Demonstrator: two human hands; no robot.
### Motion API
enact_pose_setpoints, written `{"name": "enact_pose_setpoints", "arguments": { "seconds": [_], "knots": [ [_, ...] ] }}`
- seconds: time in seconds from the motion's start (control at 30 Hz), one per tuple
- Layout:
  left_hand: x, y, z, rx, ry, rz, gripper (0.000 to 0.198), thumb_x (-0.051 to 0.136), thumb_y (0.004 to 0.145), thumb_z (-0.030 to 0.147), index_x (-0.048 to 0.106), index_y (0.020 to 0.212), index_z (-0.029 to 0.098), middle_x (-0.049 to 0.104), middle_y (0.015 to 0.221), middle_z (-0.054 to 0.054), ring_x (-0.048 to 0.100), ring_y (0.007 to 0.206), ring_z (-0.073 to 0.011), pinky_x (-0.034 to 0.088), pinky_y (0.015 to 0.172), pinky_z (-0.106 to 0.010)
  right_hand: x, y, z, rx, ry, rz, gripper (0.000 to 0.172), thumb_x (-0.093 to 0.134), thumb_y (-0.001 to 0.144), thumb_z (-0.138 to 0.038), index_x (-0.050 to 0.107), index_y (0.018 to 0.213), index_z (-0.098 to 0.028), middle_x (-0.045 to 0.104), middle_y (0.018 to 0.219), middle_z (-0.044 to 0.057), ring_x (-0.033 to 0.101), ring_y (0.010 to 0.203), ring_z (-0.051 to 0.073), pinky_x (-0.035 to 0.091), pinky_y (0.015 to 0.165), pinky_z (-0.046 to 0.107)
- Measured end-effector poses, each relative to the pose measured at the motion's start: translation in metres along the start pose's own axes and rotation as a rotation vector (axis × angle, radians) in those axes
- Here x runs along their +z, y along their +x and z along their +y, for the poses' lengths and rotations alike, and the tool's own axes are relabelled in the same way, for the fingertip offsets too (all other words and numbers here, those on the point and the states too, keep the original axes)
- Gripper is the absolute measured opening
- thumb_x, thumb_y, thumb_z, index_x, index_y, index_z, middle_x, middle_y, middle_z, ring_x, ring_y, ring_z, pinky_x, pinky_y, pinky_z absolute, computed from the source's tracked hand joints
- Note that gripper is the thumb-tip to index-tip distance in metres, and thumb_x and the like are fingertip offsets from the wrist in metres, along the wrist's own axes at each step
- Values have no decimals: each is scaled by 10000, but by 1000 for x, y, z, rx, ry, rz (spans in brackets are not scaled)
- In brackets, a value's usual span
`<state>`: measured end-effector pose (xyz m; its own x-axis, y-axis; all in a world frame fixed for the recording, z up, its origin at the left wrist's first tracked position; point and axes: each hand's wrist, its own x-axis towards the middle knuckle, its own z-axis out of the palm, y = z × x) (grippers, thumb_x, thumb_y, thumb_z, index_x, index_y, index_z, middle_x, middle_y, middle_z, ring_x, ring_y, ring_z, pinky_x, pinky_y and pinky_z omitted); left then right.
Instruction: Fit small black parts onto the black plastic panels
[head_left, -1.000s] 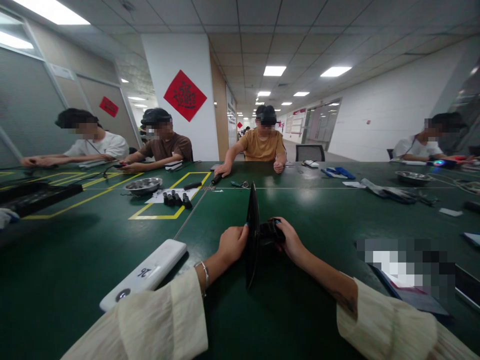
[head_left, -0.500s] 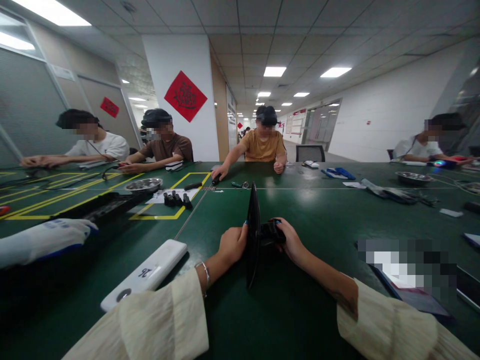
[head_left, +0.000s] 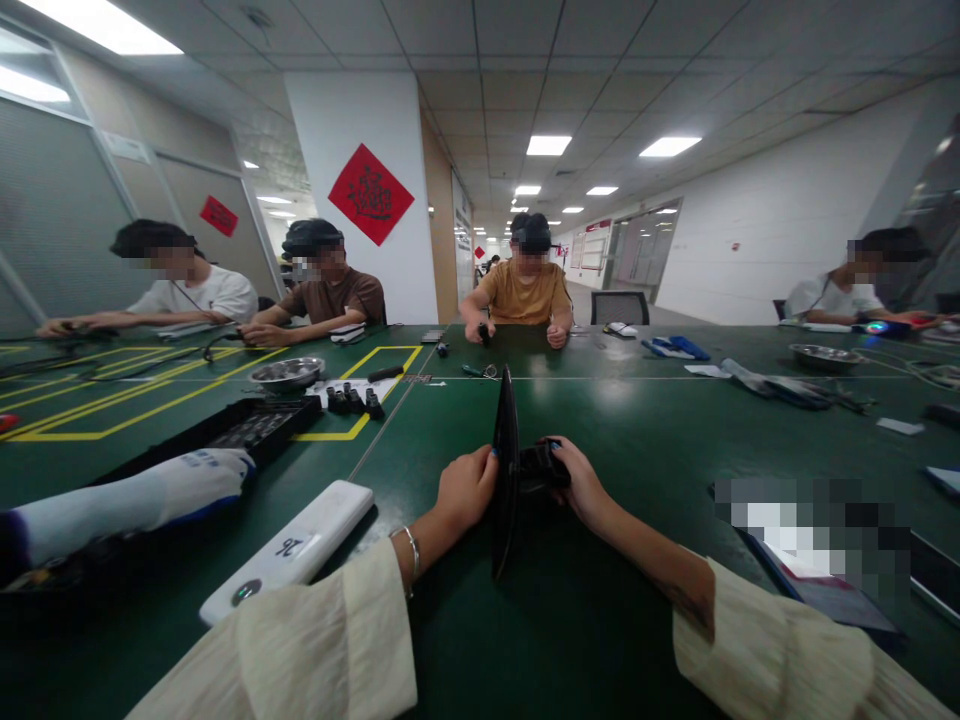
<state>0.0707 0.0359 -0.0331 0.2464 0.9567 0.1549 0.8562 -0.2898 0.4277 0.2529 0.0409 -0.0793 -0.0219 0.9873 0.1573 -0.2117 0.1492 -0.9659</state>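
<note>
A thin black panel (head_left: 505,500) stands upright, edge-on to me, above the green table. Behind its right face sits a dark bracket-like part (head_left: 535,462); its exact kind is hard to make out. My left hand (head_left: 463,490) is closed on the panel's left side, thumb near the edge. Around the bracket-like part's right end, the fingers of my right hand (head_left: 583,478) are wrapped. To the left of my left forearm lies a white device (head_left: 300,548) marked 26.
At left, a co-worker's gloved hand (head_left: 180,490) reaches over a long black tray (head_left: 277,412). Beyond are a metal bowl (head_left: 289,373) and several black cylindrical parts (head_left: 352,400). Gloves (head_left: 776,385) and a blurred-out item (head_left: 817,540) lie at right. Several people sit across the table.
My hands and the panel look still. The co-worker's gloved hand has moved right along the tray. The person opposite has drawn one hand back, now with a dark object in it.
</note>
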Motion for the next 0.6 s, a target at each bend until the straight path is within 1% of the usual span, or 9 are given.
{"name": "enact_pose_setpoints", "arguments": {
  "seconds": [0.23,0.4,0.6],
  "knots": [
    [-2,0,1,10,7,0,322,280,914,285,581,987,196,670,1019,-71,614,940,-206,406,734,-263,-2,1,4,2,3,-14,315,462,791,-404,515,1010,-185,526,654,-30,446,392,78,314,281,178],
    [-1,0,0,10,13,2,310,291,910,279,570,1023,205,670,1013,-67,613,952,-205,412,750,-265,-2,2,4,5,3,-2,312,468,780,-398,519,998,-182,514,634,-32,443,391,84,302,277,178],
    [1,0,-1,11,8,-2,337,248,926,279,565,1016,208,670,1004,-64,612,956,-204,412,756,-264,-1,1,3,-6,10,1,307,468,778,-400,525,986,-182,502,643,-33,431,398,81,293,276,177]
  ]
}}
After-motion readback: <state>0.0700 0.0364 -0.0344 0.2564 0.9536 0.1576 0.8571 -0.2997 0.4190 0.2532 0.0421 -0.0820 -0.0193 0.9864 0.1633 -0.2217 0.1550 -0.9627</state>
